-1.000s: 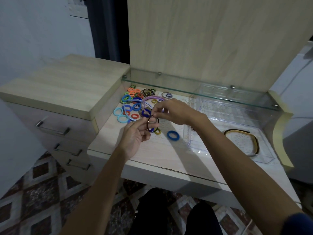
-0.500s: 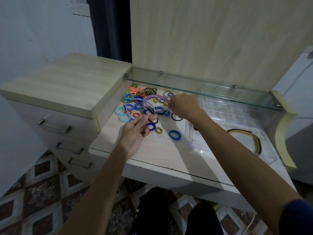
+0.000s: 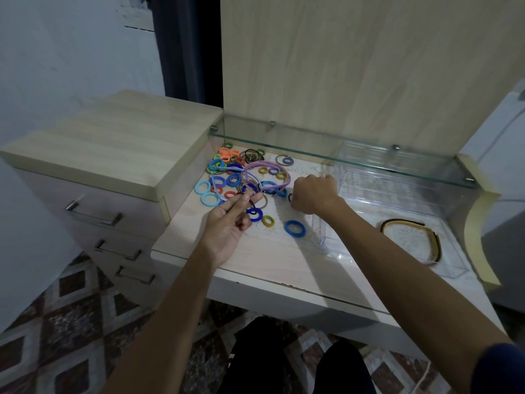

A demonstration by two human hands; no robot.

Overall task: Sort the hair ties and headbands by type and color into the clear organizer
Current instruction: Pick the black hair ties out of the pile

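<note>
Head view, lower centre: my left hand [image 3: 230, 223] hovers loosely curled, fingertips on a thin tie at the edge of the pile [image 3: 241, 177]. Just beyond, my right hand [image 3: 314, 194] is fisted; a black tie [image 3: 290, 197] shows at its edge, though I can't tell the grip. The ties look light, soft and stretchy, so pinch one by its rim. The lilac headband [image 3: 268, 166] looks stiffer. The organizer [image 3: 397, 200], right of centre, holds a gold-black headband [image 3: 412, 240].
</note>
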